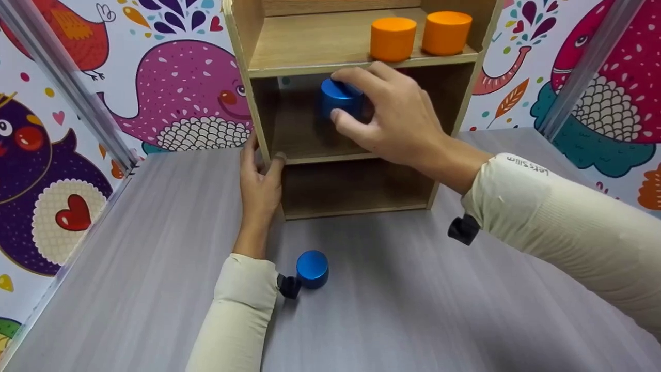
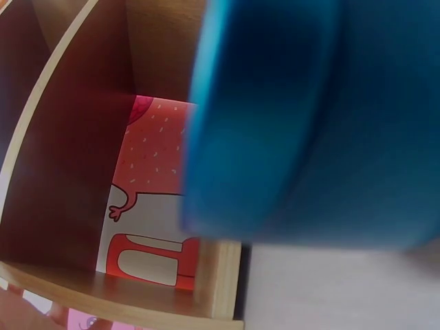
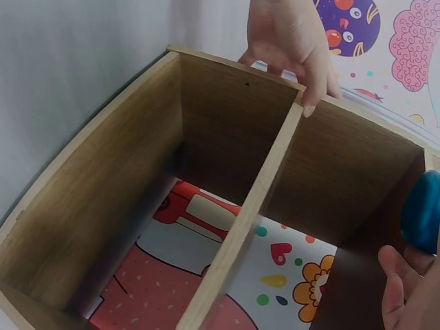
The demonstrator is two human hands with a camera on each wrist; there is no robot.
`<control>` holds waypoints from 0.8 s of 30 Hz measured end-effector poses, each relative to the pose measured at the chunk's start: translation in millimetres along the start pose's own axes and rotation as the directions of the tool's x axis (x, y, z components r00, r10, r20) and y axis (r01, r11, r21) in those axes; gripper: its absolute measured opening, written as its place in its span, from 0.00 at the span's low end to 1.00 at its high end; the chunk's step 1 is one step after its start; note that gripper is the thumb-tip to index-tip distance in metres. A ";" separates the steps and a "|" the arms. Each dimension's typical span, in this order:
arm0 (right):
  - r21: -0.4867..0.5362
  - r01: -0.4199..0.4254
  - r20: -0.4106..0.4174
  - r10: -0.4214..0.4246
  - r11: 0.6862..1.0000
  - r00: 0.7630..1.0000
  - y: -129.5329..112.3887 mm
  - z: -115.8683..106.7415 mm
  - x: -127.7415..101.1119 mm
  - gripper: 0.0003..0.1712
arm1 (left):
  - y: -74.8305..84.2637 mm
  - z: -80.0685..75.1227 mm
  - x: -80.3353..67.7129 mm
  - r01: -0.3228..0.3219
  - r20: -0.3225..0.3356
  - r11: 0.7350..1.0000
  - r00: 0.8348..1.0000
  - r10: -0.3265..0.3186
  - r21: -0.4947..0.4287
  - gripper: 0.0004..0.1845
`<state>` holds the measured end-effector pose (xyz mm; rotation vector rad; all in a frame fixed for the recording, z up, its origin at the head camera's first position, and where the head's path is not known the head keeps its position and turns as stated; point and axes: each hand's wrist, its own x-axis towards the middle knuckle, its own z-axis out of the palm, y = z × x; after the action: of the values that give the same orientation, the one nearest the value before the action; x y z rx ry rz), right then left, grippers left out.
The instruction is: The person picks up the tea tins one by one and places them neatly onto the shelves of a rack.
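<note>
Right hand (image 1: 397, 121) curls its fingers round a glossy blue cylinder (image 1: 340, 98) at the mouth of the wooden shelf unit's (image 1: 356, 67) middle compartment; palm and fingers cover the cylinder's right side. Left hand (image 1: 260, 178) braces the unit's left wall, thumb tip hooked on the front edge, fingers laid flat. A second blue cylinder (image 1: 312, 268) stands on the grey woodgrain counter (image 1: 413, 310) beside the left wrist, filling the left wrist view as a blur. Two matte orange cylinders (image 1: 393, 39) sit on the top shelf.

Upright blue cylinder (image 1: 339, 98) held at the shelf's (image 1: 310, 155) middle compartment.
</note>
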<state>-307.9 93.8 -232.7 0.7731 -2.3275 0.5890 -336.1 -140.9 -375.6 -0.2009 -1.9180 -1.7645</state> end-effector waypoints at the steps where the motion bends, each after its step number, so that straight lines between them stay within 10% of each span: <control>1: -0.002 0.001 -0.002 -0.001 1.000 1.000 -0.4 -0.6 0.6 0.30 | 0.3 0.1 -0.1 0.002 0.002 1.000 1.000 -0.002 0.002 0.36; 12: -0.018 -0.003 -0.007 0.002 1.000 1.000 -5.5 -5.8 8.1 0.30 | 34.3 1.7 -11.5 0.038 0.009 0.999 0.999 -0.038 -0.007 0.35; 24: -0.046 -0.031 -0.020 0.030 0.998 0.999 -15.8 -16.6 26.0 0.31 | 35.6 0.7 -12.0 0.069 0.012 0.997 0.998 -0.069 -0.026 0.35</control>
<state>-307.6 81.8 -200.1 0.7091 -2.3307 0.5517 -310.2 -132.4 -349.7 -0.1561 -1.9317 -1.8375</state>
